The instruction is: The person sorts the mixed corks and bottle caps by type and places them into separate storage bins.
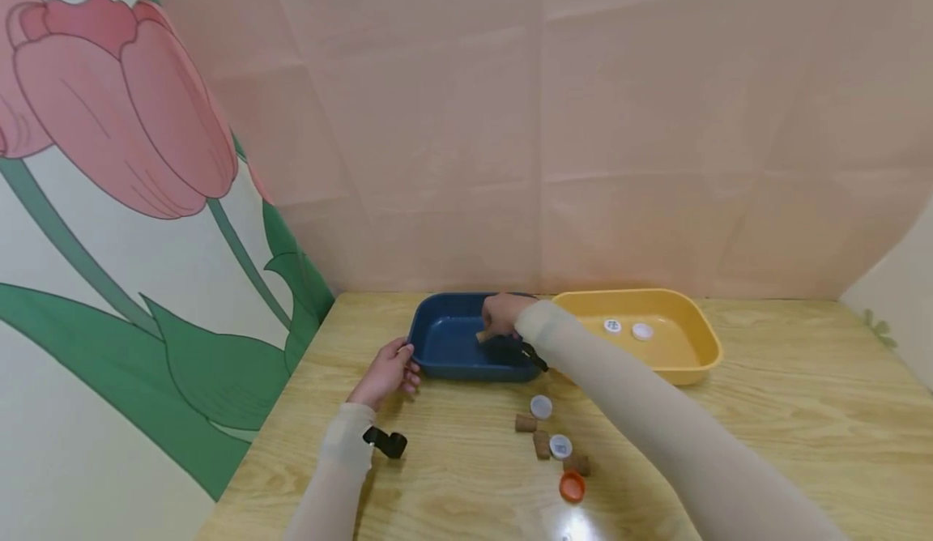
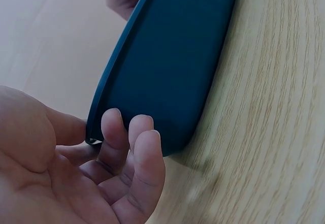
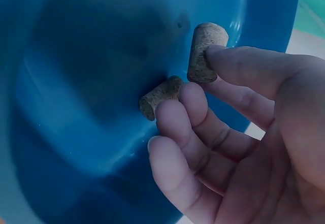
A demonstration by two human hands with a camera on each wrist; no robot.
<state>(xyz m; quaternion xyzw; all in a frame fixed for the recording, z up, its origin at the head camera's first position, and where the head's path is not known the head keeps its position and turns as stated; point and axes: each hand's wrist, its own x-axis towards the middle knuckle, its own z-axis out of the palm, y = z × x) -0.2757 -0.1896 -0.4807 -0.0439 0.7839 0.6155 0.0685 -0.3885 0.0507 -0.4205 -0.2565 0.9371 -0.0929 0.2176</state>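
My left hand (image 1: 388, 372) pinches the rim at the left end of a blue tray (image 1: 474, 373). In the left wrist view, the thumb and index finger are at the rim and the other fingertips curl close to the tray's outer wall (image 2: 167, 66). Over the inside of this tray, my right hand (image 1: 503, 314) holds a cork (image 3: 205, 36) between thumb and index finger. A second cork (image 3: 157, 99) lies on the tray's floor just beyond the middle fingertips, partly hidden by them in the right wrist view.
A yellow tray (image 1: 710, 351) stands right of the blue one, with two white bottle caps (image 1: 642, 331) inside. In front on the wooden table lie several corks (image 1: 526, 423), two whitish caps (image 1: 541, 406) and an orange cap (image 1: 572, 487). A draped wall rises behind.
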